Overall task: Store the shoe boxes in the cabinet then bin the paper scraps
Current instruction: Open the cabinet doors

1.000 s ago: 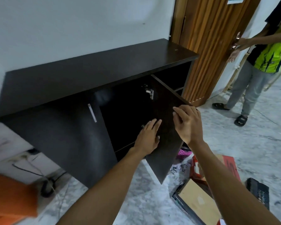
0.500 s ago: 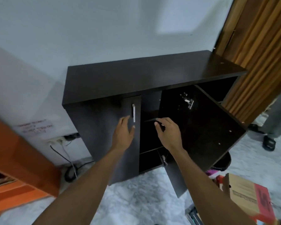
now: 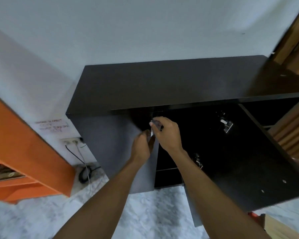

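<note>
Cabinet (image 3: pixel 162 83), dark brown, right door (image 3: pixel 248 161) wide; left hand (image 3: pixel 141 147) and right hand (image 3: pixel 168 133) pinch handle (image 3: pixel 152 133).

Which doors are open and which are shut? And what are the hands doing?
Right door, swung wide open.
Left door, seemingly just ajar.
Handle, pinched at its top by the right hand.
Left hand, at the handle; grip hidden.
Wall socket, in use.
</note>
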